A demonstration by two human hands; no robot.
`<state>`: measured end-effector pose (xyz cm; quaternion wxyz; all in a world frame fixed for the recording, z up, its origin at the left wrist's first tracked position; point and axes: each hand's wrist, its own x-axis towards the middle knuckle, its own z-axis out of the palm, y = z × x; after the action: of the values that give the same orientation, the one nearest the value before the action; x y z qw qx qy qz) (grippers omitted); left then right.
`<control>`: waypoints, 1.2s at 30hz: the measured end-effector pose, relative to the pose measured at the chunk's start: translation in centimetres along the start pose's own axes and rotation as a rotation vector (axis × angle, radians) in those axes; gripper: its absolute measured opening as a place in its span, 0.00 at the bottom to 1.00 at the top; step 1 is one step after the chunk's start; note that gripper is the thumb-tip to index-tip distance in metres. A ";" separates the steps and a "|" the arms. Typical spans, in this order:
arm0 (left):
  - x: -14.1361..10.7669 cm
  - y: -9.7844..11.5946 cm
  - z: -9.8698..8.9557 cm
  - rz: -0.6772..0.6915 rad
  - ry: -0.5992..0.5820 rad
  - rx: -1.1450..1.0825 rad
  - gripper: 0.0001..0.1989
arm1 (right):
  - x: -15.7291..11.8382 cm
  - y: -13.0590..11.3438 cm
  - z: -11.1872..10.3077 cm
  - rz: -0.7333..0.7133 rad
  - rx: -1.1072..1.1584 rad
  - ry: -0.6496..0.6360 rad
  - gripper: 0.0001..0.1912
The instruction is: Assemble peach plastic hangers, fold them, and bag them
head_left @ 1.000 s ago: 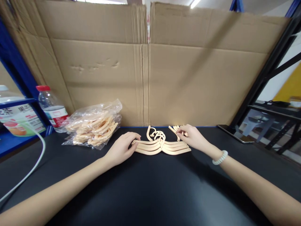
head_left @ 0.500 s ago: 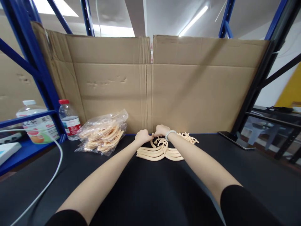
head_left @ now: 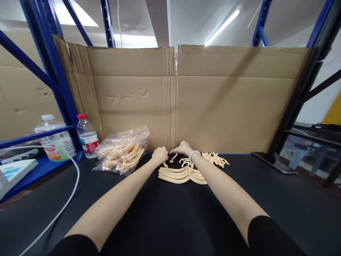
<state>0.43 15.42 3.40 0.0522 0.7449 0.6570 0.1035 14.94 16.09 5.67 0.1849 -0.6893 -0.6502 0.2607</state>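
Note:
My left hand (head_left: 160, 156) is closed on a curved beige piece (head_left: 165, 165) whose end shows below the fingers. A short gap to the right, my right hand (head_left: 184, 148) pinches another beige piece (head_left: 174, 156) that hangs down at its left. Just in front of the hands, a row of curved beige hanger parts (head_left: 174, 176) lies nested on the black table, its right side partly covered by my right forearm. Small beige hook-like pieces (head_left: 215, 159) lie in a pile to the right of my right wrist.
A clear plastic bag of beige parts (head_left: 122, 151) lies left of my hands, beside a red-capped bottle (head_left: 89, 140). A white cable (head_left: 77, 177) crosses the table's left side. Cardboard (head_left: 226, 106) stands behind, and a black metal foot (head_left: 274, 163) is at right.
My hands have moved slightly apart, and a beige piece now shows at each. The whole view has shifted a little.

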 end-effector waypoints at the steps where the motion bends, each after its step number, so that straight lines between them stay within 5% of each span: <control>1: 0.0 -0.1 0.0 0.001 0.003 -0.012 0.16 | -0.1 0.1 -0.2 -0.005 0.060 0.011 0.14; 9: -1.1 -1.1 -2.1 0.056 0.122 -0.264 0.16 | -6.3 1.1 -2.7 -0.206 0.621 0.026 0.10; 15: -6.2 -0.2 -4.5 0.164 0.138 -0.651 0.09 | -13.1 5.2 -2.8 -0.265 0.928 -0.122 0.15; 25: -16.1 3.0 0.9 0.062 0.113 -1.473 0.18 | -16.6 7.9 0.5 -0.106 1.139 -0.299 0.22; 31: -16.8 2.6 2.1 -0.027 0.128 -1.529 0.19 | -18.1 8.4 0.5 -0.132 1.221 -0.436 0.19; 36: -16.8 2.4 2.3 0.005 0.119 -1.511 0.17 | -18.4 8.5 1.2 -0.250 1.205 -0.306 0.19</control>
<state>1.37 -1.37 0.29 0.5127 0.5013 0.4073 0.5656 20.65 -2.99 1.88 0.4743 -0.3381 -0.4840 0.6531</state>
